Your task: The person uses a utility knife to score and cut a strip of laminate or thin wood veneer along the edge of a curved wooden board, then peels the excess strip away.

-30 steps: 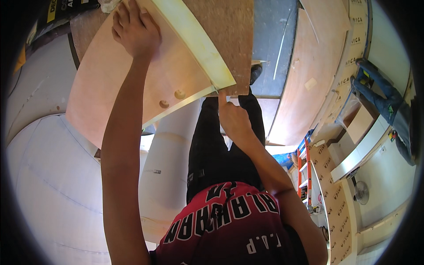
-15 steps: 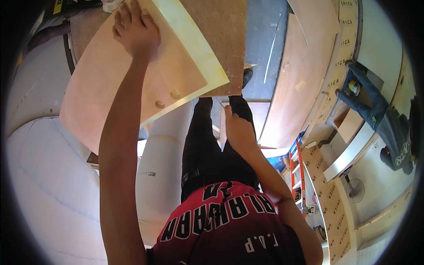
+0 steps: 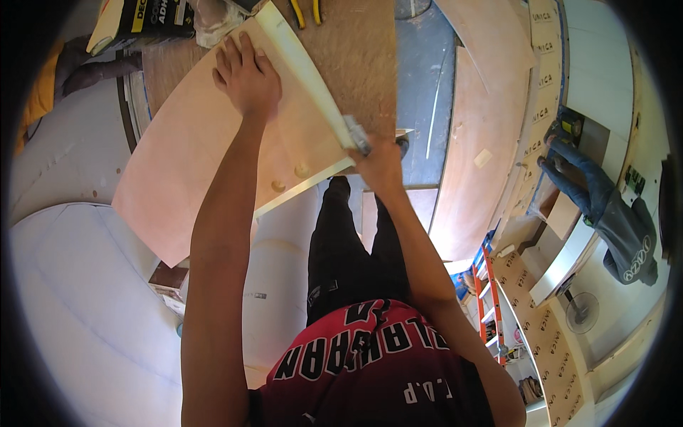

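A thin plywood panel (image 3: 160,178) with a curved outer edge and two round recesses lies on a brown wooden work surface (image 3: 356,64). Along its right side runs a pale cream strip (image 3: 302,75). My left hand (image 3: 250,80) rests flat on the panel's far part, fingers spread. At the strip's near right end, my right hand (image 3: 380,162) is closed around a small grey, metallic-looking tool (image 3: 357,135). Motion blurs this tool, so its kind is unclear; it is up against the panel's edge.
Beyond the panel are a black-and-yellow can (image 3: 160,18), crumpled clear plastic (image 3: 215,21) and yellow-handled pliers (image 3: 306,11). Another person's dark limb (image 3: 99,71) shows at left. A co-worker (image 3: 612,206) is at right, near an orange ladder (image 3: 487,299) and a fan (image 3: 582,309).
My right hand has moved forward from beside my thigh to the panel's right edge, where the grey tool now shows. The view has shifted, revealing pliers; my left hand stays on the panel.
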The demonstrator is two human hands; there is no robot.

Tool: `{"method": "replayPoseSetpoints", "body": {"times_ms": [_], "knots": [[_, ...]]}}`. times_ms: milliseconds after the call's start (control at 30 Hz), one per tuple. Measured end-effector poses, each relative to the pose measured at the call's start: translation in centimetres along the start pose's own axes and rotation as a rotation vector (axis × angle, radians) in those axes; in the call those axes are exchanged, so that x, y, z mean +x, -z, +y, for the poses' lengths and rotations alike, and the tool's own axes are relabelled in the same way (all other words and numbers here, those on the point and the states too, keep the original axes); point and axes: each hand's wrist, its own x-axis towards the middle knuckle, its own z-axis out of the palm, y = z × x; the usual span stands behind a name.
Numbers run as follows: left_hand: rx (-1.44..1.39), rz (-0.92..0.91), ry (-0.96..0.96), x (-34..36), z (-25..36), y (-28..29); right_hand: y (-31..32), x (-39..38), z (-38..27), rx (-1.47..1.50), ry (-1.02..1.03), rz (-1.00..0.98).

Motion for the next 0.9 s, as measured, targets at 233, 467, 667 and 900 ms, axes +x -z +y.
{"method": "replayPoseSetpoints", "body": {"times_ms": [233, 467, 667, 900], "knots": [[-0.014, -0.048, 0.017, 0.2, 0.3, 0.5, 3.2, 3.1, 1.0, -0.104, -0.042, 0.064], [0.005, -0.080, 0.029, 0.2, 0.4, 0.7, 4.9, 3.4, -0.2, -0.101, -0.049, -0.023], [-0.005, -0.108, 0.055, 0.4, 0.4, 1.0, 8.1, 5.4, -3.2, -0.328, 0.134, -0.282], [-0.017, -0.084, 0.038, 0.8, 0.6, 0.5, -1.0, 12.9, -11.9, -0.130, 0.161, -0.070]]}}
